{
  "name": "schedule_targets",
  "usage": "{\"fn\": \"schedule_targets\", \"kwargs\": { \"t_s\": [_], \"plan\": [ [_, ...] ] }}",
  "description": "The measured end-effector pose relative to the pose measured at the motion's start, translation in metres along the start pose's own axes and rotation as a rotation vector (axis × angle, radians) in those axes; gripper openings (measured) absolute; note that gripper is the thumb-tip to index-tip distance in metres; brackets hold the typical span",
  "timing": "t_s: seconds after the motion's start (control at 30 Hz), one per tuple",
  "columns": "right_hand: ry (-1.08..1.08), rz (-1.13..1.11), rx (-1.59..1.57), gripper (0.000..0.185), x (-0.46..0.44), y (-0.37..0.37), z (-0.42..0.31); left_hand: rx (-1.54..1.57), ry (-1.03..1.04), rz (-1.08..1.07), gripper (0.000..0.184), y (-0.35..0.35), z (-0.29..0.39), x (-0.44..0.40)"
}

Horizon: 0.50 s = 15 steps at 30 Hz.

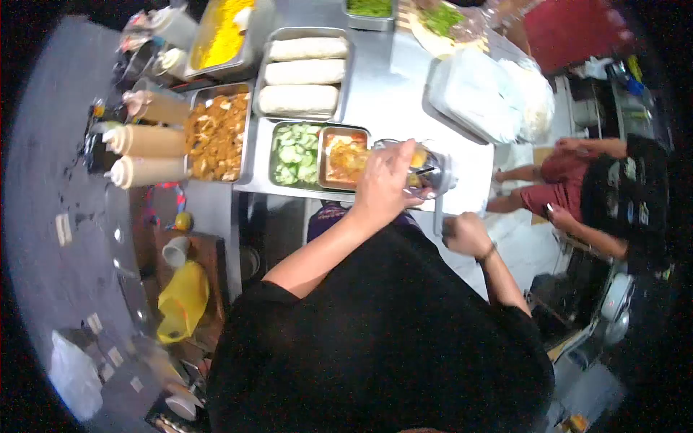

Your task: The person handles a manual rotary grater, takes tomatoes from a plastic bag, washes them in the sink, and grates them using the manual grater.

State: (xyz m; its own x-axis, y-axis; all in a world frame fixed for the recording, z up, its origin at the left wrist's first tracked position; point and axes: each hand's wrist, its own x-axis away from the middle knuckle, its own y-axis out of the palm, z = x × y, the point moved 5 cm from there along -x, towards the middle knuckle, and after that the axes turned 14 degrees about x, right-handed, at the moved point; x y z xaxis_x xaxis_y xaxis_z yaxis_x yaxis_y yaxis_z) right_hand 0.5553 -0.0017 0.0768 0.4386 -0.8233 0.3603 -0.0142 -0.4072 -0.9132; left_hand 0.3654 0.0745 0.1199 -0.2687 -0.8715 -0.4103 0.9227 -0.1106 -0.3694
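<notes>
My left hand [386, 180] is wrapped over a clear, round plastic hand-crank food cutter [432, 177], tilted on its side over the counter. Something yellow-orange and dark shows inside it, too blurred to name. Below and to the right, my right hand [468, 235] is closed in a fist around the dark knob of its crank handle [439, 216]. Just left of the cutter, a small metal pan [323, 159] of reddish-orange food sits within a larger metal tray [278, 182], beside sliced cucumbers [297, 154].
Rolled wraps [303, 72] fill a metal tray, near browned chopped meat [218, 133] and yellow food [227, 29]. Sauce bottles [148, 141] stand at left. A plastic-covered container [476, 94] lies at the back right. Another person [613, 195] stands at right.
</notes>
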Motion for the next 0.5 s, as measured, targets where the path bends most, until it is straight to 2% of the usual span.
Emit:
{"fn": "schedule_targets", "kwargs": {
  "t_s": [0.03, 0.07, 0.1, 0.13, 0.17, 0.2, 0.23, 0.3, 0.37, 0.4, 0.43, 0.47, 0.5],
  "plan": [
    [0.057, -0.013, -0.016, 0.008, 0.011, -0.002, -0.001, -0.003, -0.019, 0.009, 0.084, 0.000, 0.001, 0.000],
    [0.047, 0.006, -0.039, 0.007, 0.012, -0.021, -0.012, 0.168, -0.040, -0.056, 0.077, 0.012, -0.018, 0.003],
    [0.061, -0.125, 0.060, 0.008, 0.011, -0.032, -0.019, 0.380, -0.105, -0.097, 0.074, 0.007, -0.015, 0.002],
    [0.056, -0.110, -0.008, 0.011, 0.010, -0.018, -0.011, 0.142, 0.103, 0.013, 0.074, -0.012, 0.007, 0.002],
    [0.092, -0.094, -0.096, 0.014, 0.006, -0.009, -0.004, 0.069, -0.019, -0.071, 0.083, -0.008, 0.003, 0.004],
    [0.096, -0.099, -0.123, 0.016, 0.001, -0.009, -0.005, 0.103, 0.034, -0.023, 0.097, -0.012, 0.006, 0.009],
    [0.095, -0.128, -0.005, 0.019, -0.003, -0.002, 0.000, 0.034, 0.061, -0.057, 0.105, -0.029, 0.020, 0.006],
    [0.136, -0.046, 0.068, 0.022, -0.009, 0.019, 0.011, -0.031, 0.108, 0.058, 0.085, -0.070, 0.018, 0.010],
    [0.133, -0.031, 0.090, 0.024, -0.016, 0.025, 0.017, -0.062, -0.075, 0.340, 0.062, -0.139, -0.006, 0.034],
    [0.141, -0.023, 0.114, 0.026, -0.021, 0.026, 0.018, -0.094, -0.297, 0.551, 0.041, -0.182, -0.010, 0.049],
    [0.140, -0.020, 0.111, 0.026, -0.026, 0.026, 0.016, -0.358, -0.326, 0.568, 0.035, -0.218, -0.037, 0.078],
    [0.175, -0.041, 0.134, 0.021, -0.030, 0.026, 0.017, -0.428, -0.527, 0.616, 0.033, -0.256, -0.062, 0.106],
    [0.215, -0.063, 0.159, 0.017, -0.033, 0.025, 0.019, -0.600, -0.626, 0.687, 0.038, -0.294, -0.079, 0.136]
  ]
}}
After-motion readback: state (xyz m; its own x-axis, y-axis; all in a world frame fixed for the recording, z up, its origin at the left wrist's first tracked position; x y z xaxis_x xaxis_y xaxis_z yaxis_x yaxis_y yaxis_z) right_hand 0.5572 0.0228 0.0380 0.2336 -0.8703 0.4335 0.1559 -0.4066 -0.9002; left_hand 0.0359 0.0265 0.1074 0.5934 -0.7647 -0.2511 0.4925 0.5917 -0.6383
